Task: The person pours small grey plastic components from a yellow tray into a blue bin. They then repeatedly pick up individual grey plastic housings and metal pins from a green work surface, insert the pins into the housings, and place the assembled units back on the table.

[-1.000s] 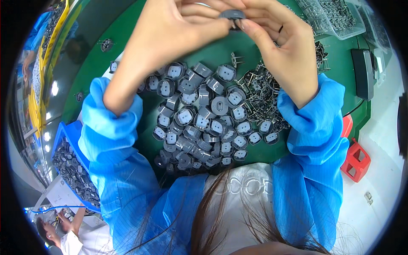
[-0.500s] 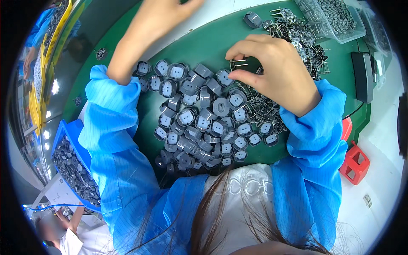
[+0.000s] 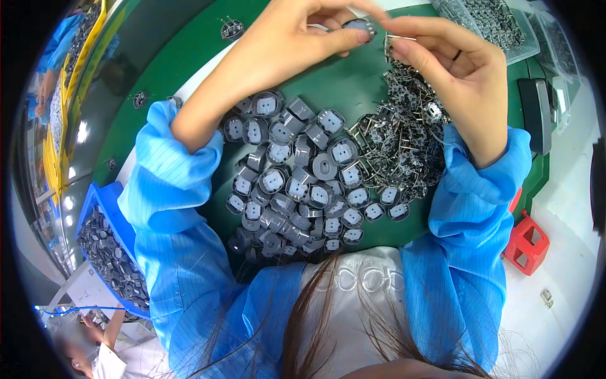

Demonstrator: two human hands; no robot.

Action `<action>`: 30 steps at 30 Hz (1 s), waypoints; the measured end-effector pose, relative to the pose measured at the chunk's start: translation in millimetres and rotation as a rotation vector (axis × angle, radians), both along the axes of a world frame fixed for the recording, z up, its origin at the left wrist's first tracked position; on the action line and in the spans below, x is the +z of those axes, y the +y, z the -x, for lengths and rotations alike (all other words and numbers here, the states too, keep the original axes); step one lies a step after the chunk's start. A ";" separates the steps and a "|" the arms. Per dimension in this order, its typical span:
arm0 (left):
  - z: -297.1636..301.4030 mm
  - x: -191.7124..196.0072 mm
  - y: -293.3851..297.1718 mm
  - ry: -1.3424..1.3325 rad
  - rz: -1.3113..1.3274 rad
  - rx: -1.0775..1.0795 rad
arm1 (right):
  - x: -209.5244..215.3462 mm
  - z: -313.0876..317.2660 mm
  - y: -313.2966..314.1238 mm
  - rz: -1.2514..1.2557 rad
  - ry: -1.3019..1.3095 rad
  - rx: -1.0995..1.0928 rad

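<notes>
Head view of a green tabletop [image 3: 328,88] with both hands raised over its far edge. The left hand [image 3: 284,44] pinches a small grey round housing [image 3: 357,26] between thumb and forefinger, the fingers closed narrowly on its rim. The right hand [image 3: 464,76] meets it from the right, its fingers closed on a thin metal pin part [image 3: 399,38] whose tip lies just beside the housing; whether the two parts touch cannot be told.

Below the hands, at the middle of the tabletop, lies a loose heap of grey housings [image 3: 297,183], many showing a pale square face, spreading toward the near edge. Touching this heap on its right is a tangled pile of small metal pin parts [image 3: 404,139], which runs under the right wrist. Both forearms wear blue sleeves [image 3: 170,189].

At the far right corner stands a clear plastic tray [image 3: 499,25] filled with more metal parts. A dark flat device [image 3: 536,114] lies along the right edge. Off the left edge, a blue bin [image 3: 107,252] holds further grey housings. A red stool [image 3: 527,237] stands on the floor beyond the right edge. Another person's arm [image 3: 107,328] shows at the lower left, well apart from the work.
</notes>
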State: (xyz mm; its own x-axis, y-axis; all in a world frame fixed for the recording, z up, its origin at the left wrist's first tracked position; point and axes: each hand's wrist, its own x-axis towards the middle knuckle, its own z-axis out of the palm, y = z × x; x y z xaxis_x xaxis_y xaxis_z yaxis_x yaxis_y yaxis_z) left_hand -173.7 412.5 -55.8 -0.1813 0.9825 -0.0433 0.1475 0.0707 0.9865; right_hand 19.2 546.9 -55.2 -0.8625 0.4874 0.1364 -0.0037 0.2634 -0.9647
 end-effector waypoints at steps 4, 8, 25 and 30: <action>-13.2 10.9 -15.8 -0.066 -0.047 0.027 | 11.8 -1.3 -4.1 -0.167 -0.108 0.077; -14.3 -11.5 -11.6 -0.245 -0.139 0.081 | 6.5 1.9 -9.5 -0.131 -0.044 0.101; -19.3 -3.2 -12.3 -0.254 0.037 0.130 | 7.7 12.3 -22.5 -0.530 0.137 -0.160; -18.9 -17.0 -15.0 -0.034 -0.062 0.127 | 8.0 11.2 -26.9 -0.545 0.098 -0.147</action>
State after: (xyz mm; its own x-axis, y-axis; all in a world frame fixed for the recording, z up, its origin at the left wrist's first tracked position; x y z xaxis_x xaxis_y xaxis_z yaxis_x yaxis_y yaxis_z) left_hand -154.9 397.6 -72.8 -0.3039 0.9527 0.0082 0.1072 0.0257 0.9939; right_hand 8.0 520.1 -47.2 -0.7620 0.4380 0.4770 -0.0119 0.7269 -0.6866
